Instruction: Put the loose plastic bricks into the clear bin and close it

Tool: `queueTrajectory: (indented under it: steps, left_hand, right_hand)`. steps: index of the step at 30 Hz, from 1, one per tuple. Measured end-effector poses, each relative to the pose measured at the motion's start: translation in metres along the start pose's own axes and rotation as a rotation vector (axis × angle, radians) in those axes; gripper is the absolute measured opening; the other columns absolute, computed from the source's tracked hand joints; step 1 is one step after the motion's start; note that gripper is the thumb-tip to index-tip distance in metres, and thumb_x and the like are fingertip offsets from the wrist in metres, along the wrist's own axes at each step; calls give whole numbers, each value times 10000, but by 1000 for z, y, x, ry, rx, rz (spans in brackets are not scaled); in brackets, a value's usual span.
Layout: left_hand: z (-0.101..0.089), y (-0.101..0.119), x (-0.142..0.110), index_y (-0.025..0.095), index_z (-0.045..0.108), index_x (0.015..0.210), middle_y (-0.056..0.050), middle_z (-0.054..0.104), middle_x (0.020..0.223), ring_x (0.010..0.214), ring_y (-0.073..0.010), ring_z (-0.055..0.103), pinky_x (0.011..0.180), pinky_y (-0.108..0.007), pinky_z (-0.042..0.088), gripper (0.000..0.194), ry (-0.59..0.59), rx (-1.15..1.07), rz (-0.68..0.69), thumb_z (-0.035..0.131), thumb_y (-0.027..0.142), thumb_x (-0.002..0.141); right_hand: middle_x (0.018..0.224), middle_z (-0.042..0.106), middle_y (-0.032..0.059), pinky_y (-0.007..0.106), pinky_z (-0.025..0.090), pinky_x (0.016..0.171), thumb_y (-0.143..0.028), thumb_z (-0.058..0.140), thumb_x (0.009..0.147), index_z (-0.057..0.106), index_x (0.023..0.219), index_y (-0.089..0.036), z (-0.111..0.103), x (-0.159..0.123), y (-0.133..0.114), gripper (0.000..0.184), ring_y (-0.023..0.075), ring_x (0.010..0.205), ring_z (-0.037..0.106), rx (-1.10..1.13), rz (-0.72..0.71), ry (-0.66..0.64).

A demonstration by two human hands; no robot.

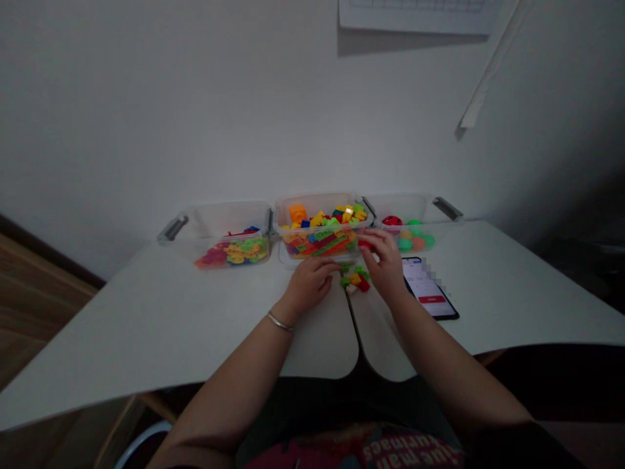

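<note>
My right hand (385, 262) is raised by the front right corner of the middle clear plastic box (319, 228). Its thumb and fingers pinch a small red toy brick (364, 244). My left hand (310, 284) rests on the table in front of that box, fingers loosely bent and apart. Its fingertips reach a green brick (344, 268) at the edge of a small pile. Between my hands, this pile holds a red brick (363, 283), a yellow-orange brick (354, 279) and several green pieces. Many mixed-colour bricks fill the middle box.
A left clear box (234, 212) holds colourful pieces, and a right clear box (405, 203) holds green and orange balls. A phone (430, 290) lies right of my right hand. The white table (205, 319) has a seam with a gap (355, 319). A wall stands behind.
</note>
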State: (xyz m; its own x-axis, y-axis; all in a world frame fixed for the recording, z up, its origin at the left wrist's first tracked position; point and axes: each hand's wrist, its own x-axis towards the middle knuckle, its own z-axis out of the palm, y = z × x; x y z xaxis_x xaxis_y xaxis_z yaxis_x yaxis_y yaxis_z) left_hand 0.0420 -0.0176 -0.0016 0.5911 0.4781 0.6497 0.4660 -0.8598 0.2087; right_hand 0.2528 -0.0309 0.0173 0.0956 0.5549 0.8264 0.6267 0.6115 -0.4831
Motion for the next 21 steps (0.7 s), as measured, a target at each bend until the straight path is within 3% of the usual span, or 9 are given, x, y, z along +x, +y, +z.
queueTrajectory:
  steps: [3, 8, 13, 16, 21]
  left_hand:
    - [2, -2, 0, 190, 681, 1045, -91, 690, 1058, 993, -212, 628, 881, -390, 521, 274, -31, -16, 10, 534, 89, 837]
    - [4, -6, -2, 194, 698, 1006, -78, 692, 1039, 968, -204, 633, 869, -386, 520, 260, -41, -23, 10, 532, 84, 839]
    - [2, -7, -3, 182, 710, 981, -81, 701, 1030, 951, -216, 633, 867, -389, 516, 243, -76, 12, 35, 546, 81, 834]
    - [2, -6, -3, 182, 715, 962, -79, 704, 1035, 963, -219, 634, 879, -389, 513, 231, -109, 22, 39, 559, 78, 828]
    - [4, -6, -4, 184, 719, 954, -78, 704, 1037, 962, -217, 633, 885, -386, 513, 219, -135, 12, 16, 564, 89, 830]
  right_hand:
    - [1094, 669, 80, 424, 509, 950, -275, 542, 915, 736, 1030, -267, -3, 30, -2, 226, 215, 1049, 618, -39, -29, 83]
    - [1115, 705, 52, 407, 477, 1001, -255, 518, 910, 736, 994, -262, 15, 61, -1, 233, 202, 1084, 622, -57, -47, 22]
    - [1156, 697, 135, 481, 425, 1026, -287, 476, 920, 661, 1183, -160, 36, 59, 0, 345, 279, 1122, 601, -279, 10, -196]
    - [1226, 667, 169, 492, 366, 1073, -351, 504, 914, 636, 1223, -112, 38, 52, -1, 413, 312, 1172, 565, -404, -30, -226]
    - [1272, 655, 132, 487, 360, 1085, -384, 526, 907, 677, 1151, -148, 33, 49, -3, 372, 310, 1189, 558, -462, -116, -256]
